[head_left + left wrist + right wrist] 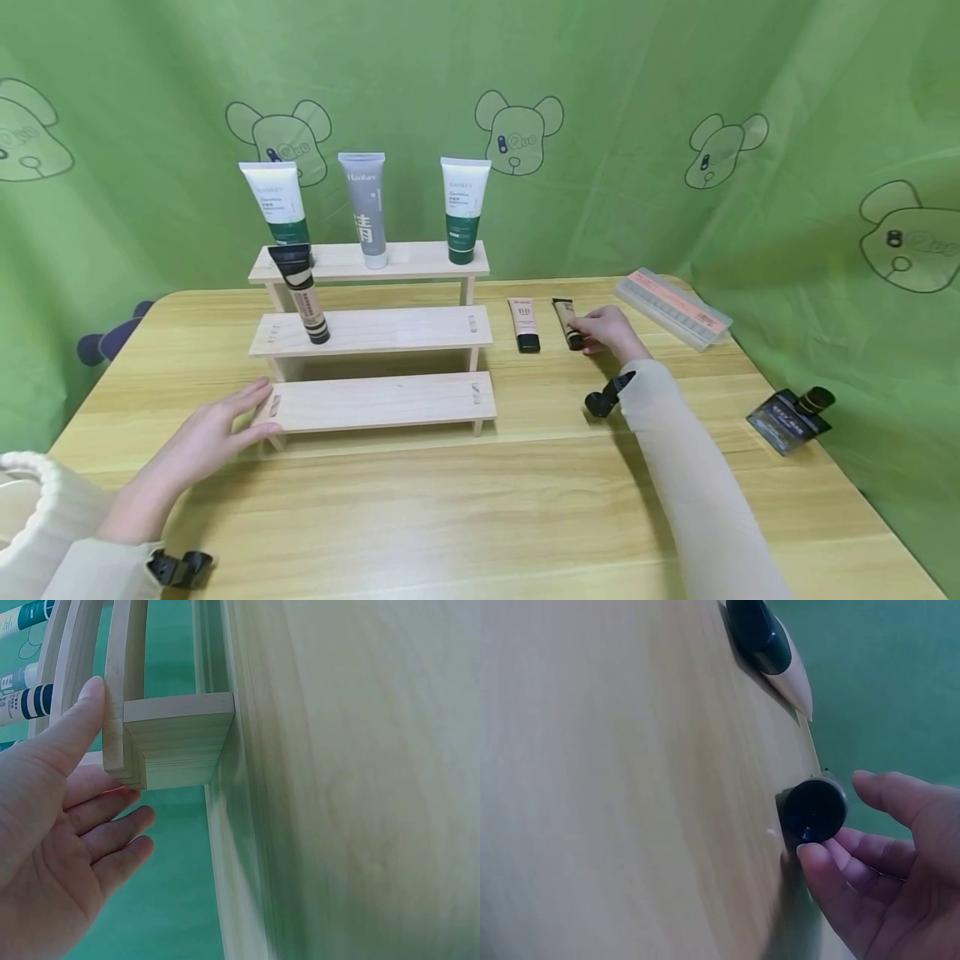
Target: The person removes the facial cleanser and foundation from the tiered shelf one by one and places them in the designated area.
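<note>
My left hand [213,433] holds the left end of the bottom step of a wooden three-step display stand [375,402]. In the left wrist view, the thumb [79,724] lies against one side of the plank, with the index finger partly hidden behind it. My right hand [611,329] is at a small tan tube [564,315] with a black cap, lying on the table. In the right wrist view, one fingertip touches the black cap [815,810] while the upper digit stands slightly apart. Left of it lies a pink BB cream tube [522,317].
White-and-green tubes [462,204] and a grey tube [365,204] stand on the top step; a black-and-beige tube [303,296] is on the middle one. A clear plastic case [671,308], a dark packet [783,422] and a white basket [67,508] are nearer the sides.
</note>
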### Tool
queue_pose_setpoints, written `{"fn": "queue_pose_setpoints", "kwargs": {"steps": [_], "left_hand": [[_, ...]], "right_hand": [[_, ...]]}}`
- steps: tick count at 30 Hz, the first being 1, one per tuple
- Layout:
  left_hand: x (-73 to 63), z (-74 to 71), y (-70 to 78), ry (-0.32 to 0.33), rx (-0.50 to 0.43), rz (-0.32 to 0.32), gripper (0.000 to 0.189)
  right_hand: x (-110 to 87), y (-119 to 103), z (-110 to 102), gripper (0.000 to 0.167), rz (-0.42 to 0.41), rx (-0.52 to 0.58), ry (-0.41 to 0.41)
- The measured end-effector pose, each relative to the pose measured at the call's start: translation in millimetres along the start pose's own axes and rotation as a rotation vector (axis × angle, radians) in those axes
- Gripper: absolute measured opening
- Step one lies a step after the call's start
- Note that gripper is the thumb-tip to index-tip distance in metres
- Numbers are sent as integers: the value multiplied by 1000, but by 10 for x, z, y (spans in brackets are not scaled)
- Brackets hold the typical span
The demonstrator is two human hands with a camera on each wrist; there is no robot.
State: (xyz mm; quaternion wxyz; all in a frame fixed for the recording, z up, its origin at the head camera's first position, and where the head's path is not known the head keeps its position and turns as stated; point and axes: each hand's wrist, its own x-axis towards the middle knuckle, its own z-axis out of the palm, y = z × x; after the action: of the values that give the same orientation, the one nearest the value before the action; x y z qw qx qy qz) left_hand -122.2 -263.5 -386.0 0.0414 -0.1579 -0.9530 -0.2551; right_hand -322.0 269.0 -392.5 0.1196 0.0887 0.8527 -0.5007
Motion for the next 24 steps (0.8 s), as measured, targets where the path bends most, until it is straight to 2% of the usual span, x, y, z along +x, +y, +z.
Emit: {"fn": "queue_pose_setpoints", "kwargs": {"steps": [6, 10, 18, 24], "left_hand": [[2, 1, 5, 3, 3, 0, 68], [3, 3, 4, 2, 0, 1, 67], [3, 5, 0, 2, -3, 3, 68], [0, 9, -2, 8, 0, 9, 68]], "right_hand": [[-79, -64, -75, 45, -28, -88, -2], [-200, -193, -127, 50, -85, -144, -9], [-432, -608, -104, 47, -293, -130, -1], [-719, -1031, 108, 42, -463, -153, -4]]}}
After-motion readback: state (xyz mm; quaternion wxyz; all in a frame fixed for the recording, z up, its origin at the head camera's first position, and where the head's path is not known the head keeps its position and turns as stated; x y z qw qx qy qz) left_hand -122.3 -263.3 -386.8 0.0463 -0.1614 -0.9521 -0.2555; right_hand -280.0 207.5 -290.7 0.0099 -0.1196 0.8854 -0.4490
